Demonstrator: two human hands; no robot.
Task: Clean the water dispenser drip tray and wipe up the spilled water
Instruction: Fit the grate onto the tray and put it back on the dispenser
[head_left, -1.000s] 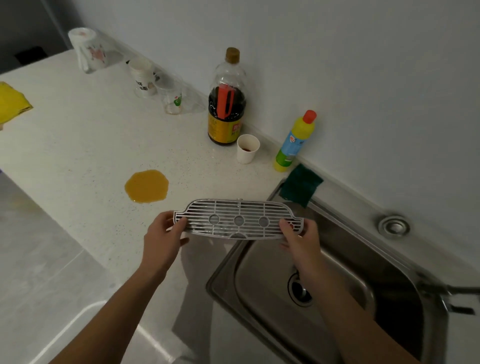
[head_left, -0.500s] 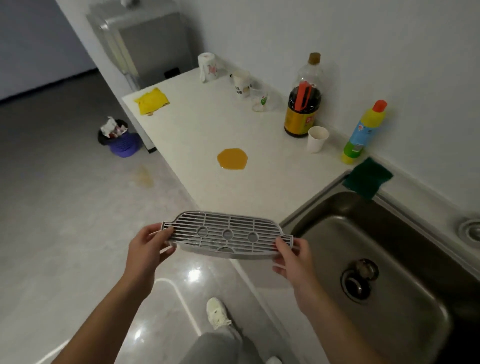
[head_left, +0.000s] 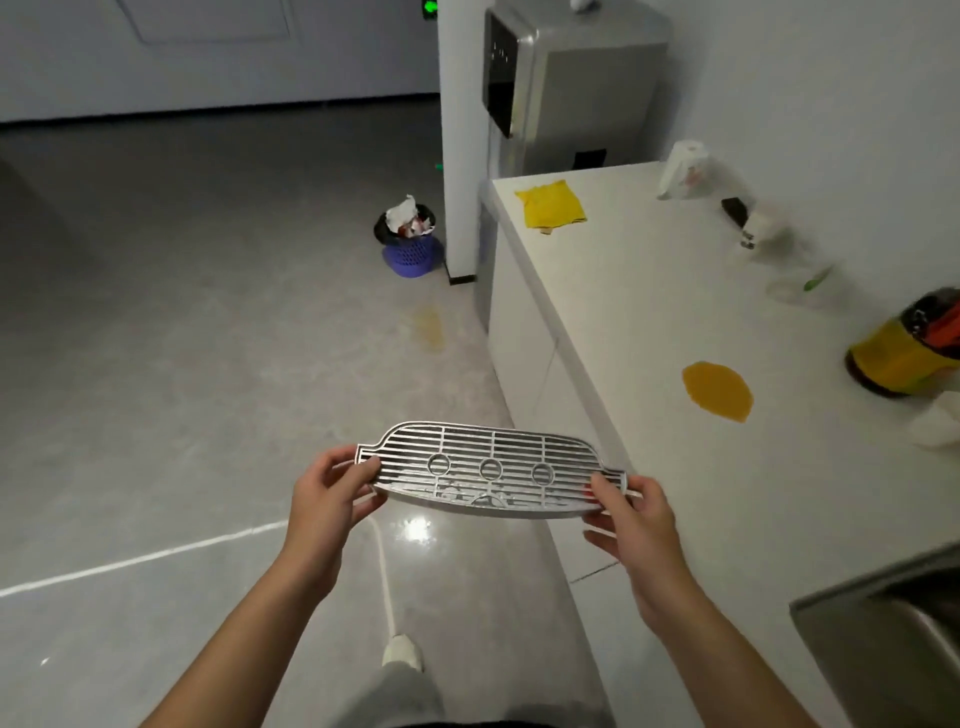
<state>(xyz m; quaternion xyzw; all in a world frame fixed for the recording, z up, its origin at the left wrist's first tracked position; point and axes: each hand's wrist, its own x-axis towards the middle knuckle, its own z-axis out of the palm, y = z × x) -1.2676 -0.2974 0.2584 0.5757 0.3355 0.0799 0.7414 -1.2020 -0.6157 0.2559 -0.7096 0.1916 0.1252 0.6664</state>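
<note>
I hold the grey slotted drip tray (head_left: 491, 470) level above the floor, in front of the counter's edge. My left hand (head_left: 332, 499) grips its left end and my right hand (head_left: 631, 512) grips its right end. The silver water dispenser (head_left: 561, 83) stands at the far end of the counter. A yellowish puddle (head_left: 430, 325) lies on the floor near the counter's base. An orange spill (head_left: 717, 391) sits on the white counter (head_left: 649, 312). A yellow cloth (head_left: 550, 203) lies near the counter's far end.
A purple waste bin (head_left: 410, 241) full of rubbish stands by the pillar. On the counter are a paper roll (head_left: 685, 169), blurred cups (head_left: 769, 236) and a dark sauce bottle (head_left: 909, 348). The steel sink's corner (head_left: 883, 644) shows at bottom right. My shoe (head_left: 402, 652) is on the tiled floor.
The view has swung left from the sink toward the dispenser and the floor. The tray, still held in both hands, has moved away from the sink and now hangs over the floor.
</note>
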